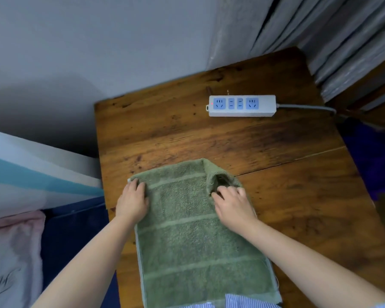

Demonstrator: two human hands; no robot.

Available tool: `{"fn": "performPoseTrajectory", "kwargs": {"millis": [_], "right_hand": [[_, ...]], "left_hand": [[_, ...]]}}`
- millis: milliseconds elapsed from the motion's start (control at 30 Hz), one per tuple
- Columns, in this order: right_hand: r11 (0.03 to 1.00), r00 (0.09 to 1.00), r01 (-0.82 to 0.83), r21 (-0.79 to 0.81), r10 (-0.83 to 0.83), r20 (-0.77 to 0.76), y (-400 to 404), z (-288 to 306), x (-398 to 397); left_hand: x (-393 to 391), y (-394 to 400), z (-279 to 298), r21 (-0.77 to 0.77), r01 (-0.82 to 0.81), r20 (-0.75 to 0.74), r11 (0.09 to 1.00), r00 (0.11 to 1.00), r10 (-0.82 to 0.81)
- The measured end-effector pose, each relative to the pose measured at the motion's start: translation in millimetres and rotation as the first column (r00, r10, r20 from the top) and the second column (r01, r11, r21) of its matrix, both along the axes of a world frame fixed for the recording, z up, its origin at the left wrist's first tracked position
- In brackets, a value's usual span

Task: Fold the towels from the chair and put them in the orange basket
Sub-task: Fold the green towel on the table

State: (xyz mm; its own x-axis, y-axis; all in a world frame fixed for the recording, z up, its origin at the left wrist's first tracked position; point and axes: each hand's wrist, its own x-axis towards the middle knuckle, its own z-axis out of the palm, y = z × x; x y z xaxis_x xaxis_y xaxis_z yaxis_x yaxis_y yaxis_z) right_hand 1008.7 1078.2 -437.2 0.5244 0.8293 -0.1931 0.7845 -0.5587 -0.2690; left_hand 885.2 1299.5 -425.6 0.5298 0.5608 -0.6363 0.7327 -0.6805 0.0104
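Gripping green towel (187,230) far corners: left hand (132,202) by left edge of wooden table (209,134), right hand (233,204) in bunched corner. Uneven pull likely skews fold.

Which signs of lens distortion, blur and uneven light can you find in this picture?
Head view: wide lens splays the table edges; curtain and wall look soft, the green towel held by left hand and right hand sharper; a shadow darkens the wall's left; no glare on the power strip.
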Motion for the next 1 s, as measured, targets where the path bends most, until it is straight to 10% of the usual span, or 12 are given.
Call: {"fn": "performPoseTrajectory", "kwargs": {"millis": [233, 767, 900, 1000], "right_hand": [[0.962, 0.991, 0.077, 0.262, -0.101, 0.082, 3, -1, 32], [0.996, 0.994, -0.077, -0.037, 0.079, 0.075, 35, 0, 67], [0.984, 0.961, 0.174, -0.039, -0.179, -0.211, 18, 13, 93], [0.825, 0.758, 0.564, -0.014, -0.524, -0.389, -4, 21, 116]], "left_hand": [[2, 7, 4, -0.015, 0.024, 0.024, 1.000, 0.999, -0.024], [3, 11, 5, -0.037, 0.049, -0.011, 0.998, 0.999, -0.049], [5, 13, 6, -0.022, 0.078, -0.052, 0.997, 0.996, -0.079], [12, 11, 8, 0.020, 0.099, -0.107, 0.995, 0.990, -0.096]]}}
